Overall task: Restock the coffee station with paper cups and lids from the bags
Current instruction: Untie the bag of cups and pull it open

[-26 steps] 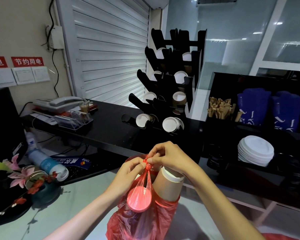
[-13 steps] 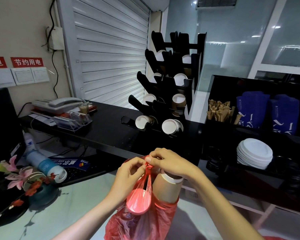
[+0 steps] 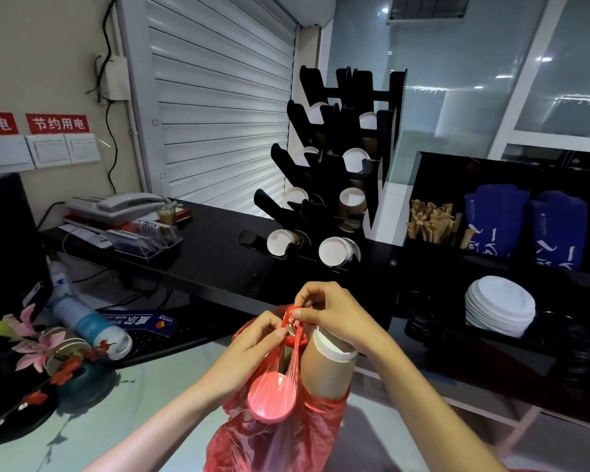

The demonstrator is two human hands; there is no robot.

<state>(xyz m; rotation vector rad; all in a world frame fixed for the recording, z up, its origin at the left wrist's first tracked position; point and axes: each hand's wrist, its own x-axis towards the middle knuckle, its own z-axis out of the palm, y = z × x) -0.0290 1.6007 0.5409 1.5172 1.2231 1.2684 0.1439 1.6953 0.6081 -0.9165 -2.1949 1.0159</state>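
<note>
Both hands, left (image 3: 252,345) and right (image 3: 334,315), pinch the knotted red plastic bag (image 3: 280,434); brown paper cups (image 3: 324,369) poke out

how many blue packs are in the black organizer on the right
2: one blue pack stands right of the brown stir sticks, the other blue pack beside it toward the frame's right edge; more may be cut off.

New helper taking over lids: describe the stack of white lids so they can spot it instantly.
Find the black organizer on the right of the dark counter. Below its blue sleeves, the stack of white lids sits leaning, the only flat domed discs; the cups lie in the rack.
</note>
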